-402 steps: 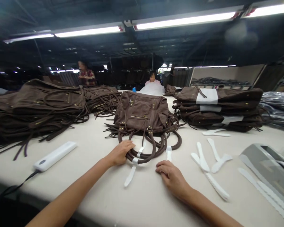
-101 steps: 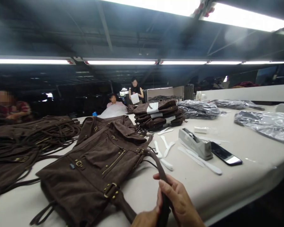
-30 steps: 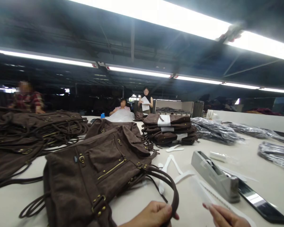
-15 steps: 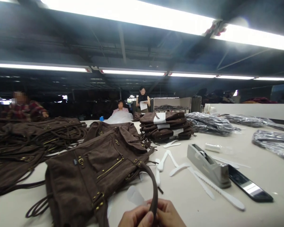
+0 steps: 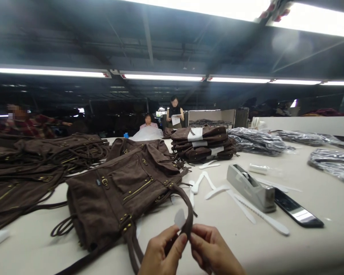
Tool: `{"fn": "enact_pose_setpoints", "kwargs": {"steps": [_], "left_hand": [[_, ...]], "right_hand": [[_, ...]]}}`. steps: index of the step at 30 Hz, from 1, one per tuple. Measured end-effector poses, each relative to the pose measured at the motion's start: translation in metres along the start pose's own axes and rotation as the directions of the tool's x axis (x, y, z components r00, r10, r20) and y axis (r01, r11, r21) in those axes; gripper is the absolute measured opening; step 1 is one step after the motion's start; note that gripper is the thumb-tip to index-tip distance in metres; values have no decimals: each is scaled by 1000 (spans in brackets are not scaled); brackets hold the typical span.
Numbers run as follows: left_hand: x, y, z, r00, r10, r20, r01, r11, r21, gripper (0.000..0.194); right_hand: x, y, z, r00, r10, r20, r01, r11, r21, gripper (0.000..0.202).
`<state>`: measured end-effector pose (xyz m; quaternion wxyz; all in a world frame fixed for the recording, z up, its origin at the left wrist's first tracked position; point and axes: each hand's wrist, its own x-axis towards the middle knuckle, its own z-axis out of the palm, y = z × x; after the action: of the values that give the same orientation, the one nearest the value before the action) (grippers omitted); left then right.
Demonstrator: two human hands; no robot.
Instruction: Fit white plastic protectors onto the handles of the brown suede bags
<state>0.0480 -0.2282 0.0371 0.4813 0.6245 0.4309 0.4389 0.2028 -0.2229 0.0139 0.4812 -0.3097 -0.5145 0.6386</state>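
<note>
A dark brown bag (image 5: 106, 198) with brass-coloured buckles, studs and a zip lies tilted on the table. Its curved handle (image 5: 186, 198) arches up toward me at the front. My left hand (image 5: 164, 250) is closed around this handle, thumb on the near side. Beside its fingertips a small translucent whitish piece (image 5: 180, 218) sticks up; whether the fingers pinch it, I cannot tell. My right hand (image 5: 210, 248) is closed with its fingertips pinched at the right side of the handle, close to my left thumb.
On the right stand a grey tape dispenser (image 5: 250, 189) and a black phone (image 5: 298, 210). White plastic knives (image 5: 263, 215) lie around the dispenser. Behind are stacked brown bags (image 5: 200, 145) and plastic-wrapped goods (image 5: 255, 141). More brown bags (image 5: 25, 168) fill the left. People are beyond the table.
Both hands have come up further into view, still at the handle. My right hand has shifted right and shows more fully. The bag appears slightly farther right.
</note>
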Motion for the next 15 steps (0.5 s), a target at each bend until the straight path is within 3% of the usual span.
{"fn": "enact_pose_setpoints", "kwargs": {"steps": [6,11,15], "left_hand": [[16,17,4,997,-20,80,21,1000,-7,46],[17,20,5,996,-83,26,83,996,-16,47],[16,15,6,996,-82,41,83,996,-19,46]], "right_hand": [[-15,-15,2,978,-70,-199,25,975,-222,47],[-21,-18,5,940,-158,-301,129,985,-116,44],[-23,-21,8,944,-185,-275,193,981,4,35]]}}
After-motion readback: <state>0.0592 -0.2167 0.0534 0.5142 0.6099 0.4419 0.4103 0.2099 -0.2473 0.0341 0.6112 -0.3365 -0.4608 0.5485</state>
